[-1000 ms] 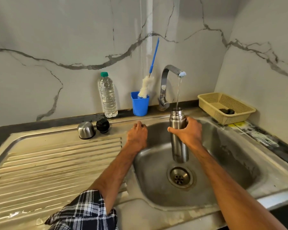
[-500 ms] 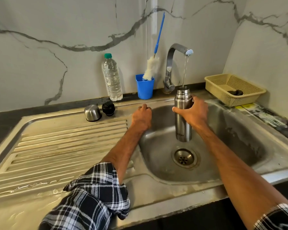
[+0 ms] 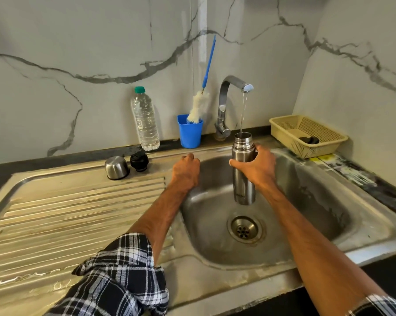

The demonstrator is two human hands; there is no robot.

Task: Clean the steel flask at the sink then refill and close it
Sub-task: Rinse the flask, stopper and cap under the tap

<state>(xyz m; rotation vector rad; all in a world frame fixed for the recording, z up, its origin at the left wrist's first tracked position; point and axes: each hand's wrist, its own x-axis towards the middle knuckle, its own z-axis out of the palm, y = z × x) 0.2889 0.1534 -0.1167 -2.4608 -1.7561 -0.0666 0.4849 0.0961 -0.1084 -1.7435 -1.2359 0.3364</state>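
The right hand (image 3: 258, 166) holds the steel flask (image 3: 243, 190) upright above the sink (image 3: 329, 201) basin, fingers wrapped round its upper body. The flask's open mouth is under the tap (image 3: 224, 103) and its thin stream. The left hand (image 3: 186, 169) rests on the sink rim, fingers curled, holding nothing. The steel cap (image 3: 116, 167) and black stopper (image 3: 139, 159) sit just beside each other on the drainboard (image 3: 78, 213).
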